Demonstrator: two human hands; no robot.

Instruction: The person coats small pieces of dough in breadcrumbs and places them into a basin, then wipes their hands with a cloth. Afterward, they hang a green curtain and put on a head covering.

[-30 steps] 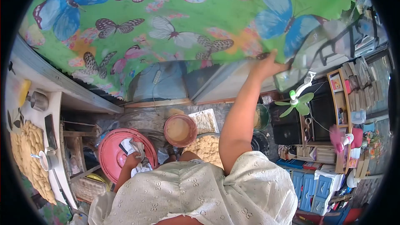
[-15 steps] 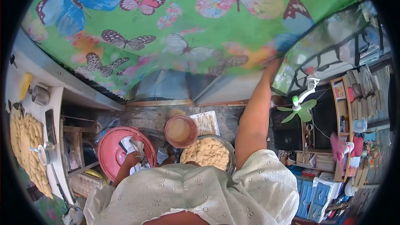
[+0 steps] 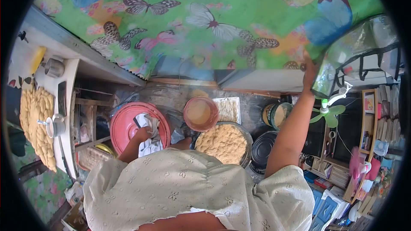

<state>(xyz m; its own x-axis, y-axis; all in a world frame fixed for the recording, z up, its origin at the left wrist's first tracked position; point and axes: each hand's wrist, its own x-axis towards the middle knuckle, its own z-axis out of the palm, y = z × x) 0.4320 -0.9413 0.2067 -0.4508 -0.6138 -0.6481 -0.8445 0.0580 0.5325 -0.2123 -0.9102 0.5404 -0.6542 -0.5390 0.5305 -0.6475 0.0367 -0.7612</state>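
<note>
My left hand [image 3: 144, 134] is closed on a white and dark cloth [image 3: 150, 146], bunched over a round pink lid or tub [image 3: 121, 125] on the left. My right arm stretches far forward. My right hand [image 3: 309, 72] is at the near edge of a green butterfly-print cloth [image 3: 205, 55], its fingers seeming to grip the edge; they show only in part. Clear plastic [image 3: 332, 75] with black trim lies beside that hand. Between my arms sit a basin of tan dough-like lumps [image 3: 222, 143] and a reddish tub of cloudy liquid [image 3: 198, 113].
A white table [image 3: 70, 75] at left holds tan, dough-like pieces [image 3: 37, 122], a metal mug [image 3: 54, 67] and a white cup [image 3: 55, 126]. A paint-style bucket [image 3: 274, 115] and black lidded container [image 3: 263, 147] stand near my right arm. A green fan [image 3: 329, 112] and shelves are at right.
The view has shifted, moving the scene rightward. My right hand, mostly hidden before, now shows at the cloth edge; the bucket and black container have come into view. My left hand keeps the cloth.
</note>
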